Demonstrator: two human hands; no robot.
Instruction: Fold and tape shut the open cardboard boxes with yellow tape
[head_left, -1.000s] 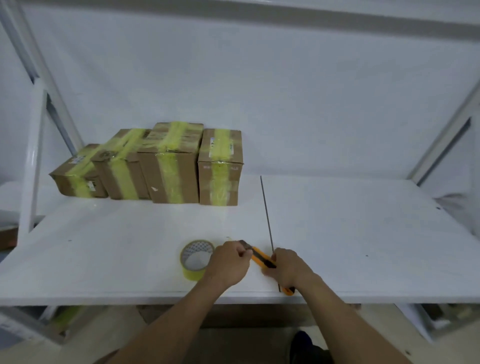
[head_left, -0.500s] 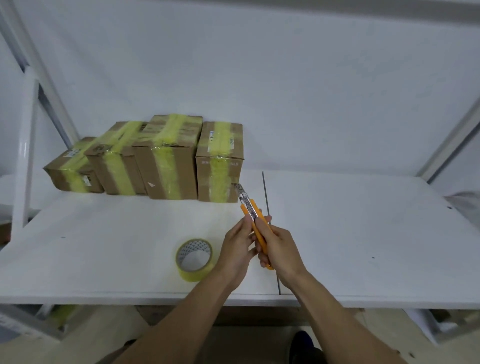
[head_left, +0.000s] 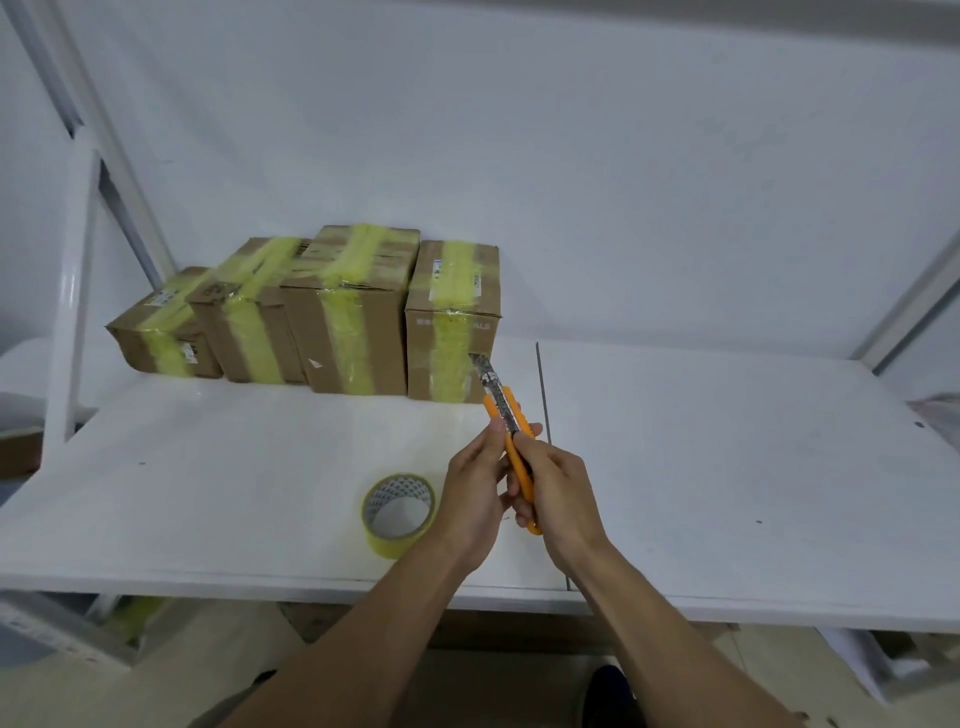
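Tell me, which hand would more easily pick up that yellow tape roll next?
Probably the left hand: it sits right beside the tape roll, while the right hand is farther away and wrapped around the orange knife.

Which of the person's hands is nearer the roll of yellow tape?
Left. The left hand is just right of the tape roll on the table; the right hand is farther right, beyond the orange knife both hold.

— What does the person wear on the arms?
— Nothing visible: both forearms are bare, no sleeves, watch or rings on the left hand (head_left: 475, 499) or right hand (head_left: 558, 493).
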